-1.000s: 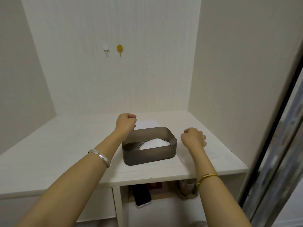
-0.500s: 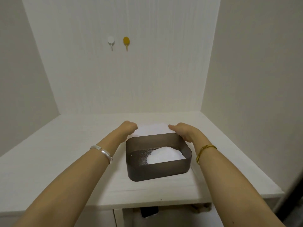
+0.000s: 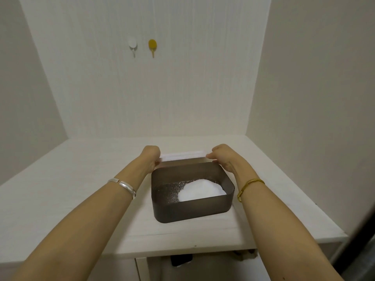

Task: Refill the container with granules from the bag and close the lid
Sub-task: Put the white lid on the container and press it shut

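Container [image 3: 192, 207]: one. Lid [image 3: 182, 156]: one. Wall hooks: two, white [image 3: 132, 44], yellow [image 3: 152, 45]. Bracelets: two, silver [image 3: 124, 186], gold [image 3: 248, 185].

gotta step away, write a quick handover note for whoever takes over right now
Left hand: grips the left end of the white lid.
Right hand: grips the lid's right end.
Lid: held just behind the container, not yet over the opening.
Container: dark, open, on the white counter, with a mound of white granules toward its right side.
Bag: not in view.
Done: granules are in the container.
Left: bring the lid forward over the container and close it.
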The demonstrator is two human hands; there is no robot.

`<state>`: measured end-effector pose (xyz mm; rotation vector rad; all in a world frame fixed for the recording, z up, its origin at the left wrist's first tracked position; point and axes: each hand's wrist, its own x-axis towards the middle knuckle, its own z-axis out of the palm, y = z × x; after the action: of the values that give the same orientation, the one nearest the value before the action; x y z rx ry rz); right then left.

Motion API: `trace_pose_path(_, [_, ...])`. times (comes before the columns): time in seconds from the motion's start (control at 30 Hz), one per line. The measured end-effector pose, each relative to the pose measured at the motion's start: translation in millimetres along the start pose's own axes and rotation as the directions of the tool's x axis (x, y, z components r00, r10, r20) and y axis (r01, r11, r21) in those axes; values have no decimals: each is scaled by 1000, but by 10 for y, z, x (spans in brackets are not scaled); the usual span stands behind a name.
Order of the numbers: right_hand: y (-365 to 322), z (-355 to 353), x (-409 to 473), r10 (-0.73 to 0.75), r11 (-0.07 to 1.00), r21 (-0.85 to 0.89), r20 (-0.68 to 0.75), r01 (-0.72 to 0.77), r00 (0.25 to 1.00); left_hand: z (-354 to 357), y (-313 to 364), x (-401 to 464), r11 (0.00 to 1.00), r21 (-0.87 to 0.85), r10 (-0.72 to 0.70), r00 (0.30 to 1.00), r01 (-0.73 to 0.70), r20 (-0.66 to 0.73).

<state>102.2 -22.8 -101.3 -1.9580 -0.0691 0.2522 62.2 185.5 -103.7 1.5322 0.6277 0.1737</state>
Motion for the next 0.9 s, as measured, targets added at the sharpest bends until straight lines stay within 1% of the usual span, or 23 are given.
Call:
trace_pose_path(0.07, [-60, -20, -46, -46, 999, 0, -19, 46, 999, 2, 5, -14, 996, 47, 70, 998, -69, -8])
trace_pose_path(0.13, [-119, -74, -141, -73, 996, 40, -73, 76, 995, -16, 24, -101, 991, 65, 116, 993, -113, -33])
trace_pose_path(0.2, [-155, -135, -173, -46, 984, 163, -152, 71, 987, -37, 74, -156, 990, 40, 137, 988, -134, -68])
trace_pose_path(0.27, [-196, -195, -240, -1, 964, 260, -215, 58, 977, -60, 142, -229, 987, -24, 157, 985, -159, -66])
trace_pose_path(0.33, [-220, -249, -325, 6, 962, 267, -228, 57, 974, -84, 199, -344, 979, -63, 192, 980, -195, -54])
trace_pose_path(0.43, [-233, -285, -480, -5, 980, 196, -188, 43, 982, -140, 239, -495, 967, -140, 215, 977, -215, -14])
trace_pose_path(0.5, [-216, -284, -584, -5, 983, 181, -192, 40, 981, -182, 250, -563, 954, -230, 200, 980, -192, 10])
trace_pose_path(0.57, [-194, -262, -692, -36, 977, 203, -164, 69, 986, -220, 278, -662, 926, -358, 136, 990, -118, 24])
trace_pose_path(0.67, [-172, -204, -833, -120, 958, 244, -134, 150, 984, -264, 315, -788, 855, -519, 57, 993, 4, 100])
trace_pose_path(0.77, [-186, -187, -919, -174, 941, 262, -169, 214, 970, -298, 312, -843, 834, -548, 36, 984, 67, 176])
trace_pose_path(0.83, [-207, -192, -968, -136, 929, 326, -141, 175, 981, -288, 308, -865, 844, -534, 61, 980, 51, 190])
trace_pose_path(0.9, [-217, -214, -1004, -81, 922, 373, -68, 101, 994, -268, 299, -890, 868, -496, 97, 977, 11, 191])
